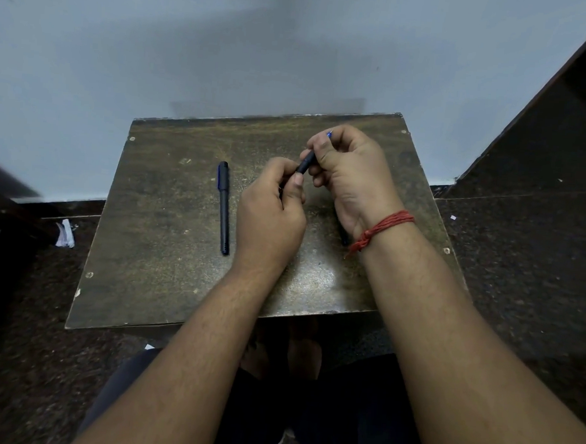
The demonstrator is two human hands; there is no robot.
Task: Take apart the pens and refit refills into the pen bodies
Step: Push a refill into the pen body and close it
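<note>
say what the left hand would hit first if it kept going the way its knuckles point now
Most likely the right hand. The left hand points up and to the right along the dark pen both hands hold, and the right hand's fingers sit just past it. Depth is hard to judge from this one view.

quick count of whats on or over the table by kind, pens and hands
pens: 2, one black pen lying on the table and one dark pen held between both hands
hands: 2, left hand and right hand, both gripping the held pen
total: 4
</note>
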